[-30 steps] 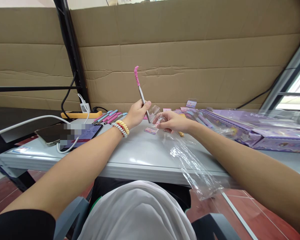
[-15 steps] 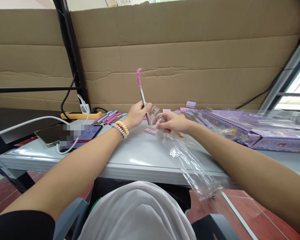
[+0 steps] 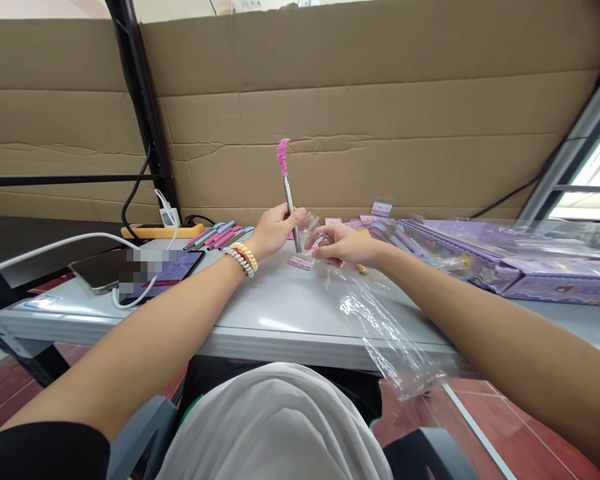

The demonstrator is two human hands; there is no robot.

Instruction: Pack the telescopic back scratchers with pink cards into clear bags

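Observation:
My left hand (image 3: 275, 230) pinches a silver rod with a curled pink top (image 3: 283, 158), held nearly upright above the table. Just to the right, my right hand (image 3: 343, 245) is closed on the gathered end of a clear plastic bag (image 3: 380, 327), which hangs over the table's front edge. A small printed card (image 3: 301, 263) lies below the rod's lower end. Behind the left wrist lie several pink, blue and grey pens (image 3: 220, 235). Something yellow (image 3: 361, 269) shows partly beneath the right hand.
Purple boxes (image 3: 555, 283) under clear film fill the table's right side, beside more wrapped pens (image 3: 405, 240). At left are two phones (image 3: 97, 272), a white cable (image 3: 80, 237) and a yellow power strip (image 3: 180, 232). Cardboard (image 3: 380, 107) stands behind the table (image 3: 280, 307).
The rod with the pink top has tilted slightly, its top moving a little to the right and more upright. Both hands stay almost where they were.

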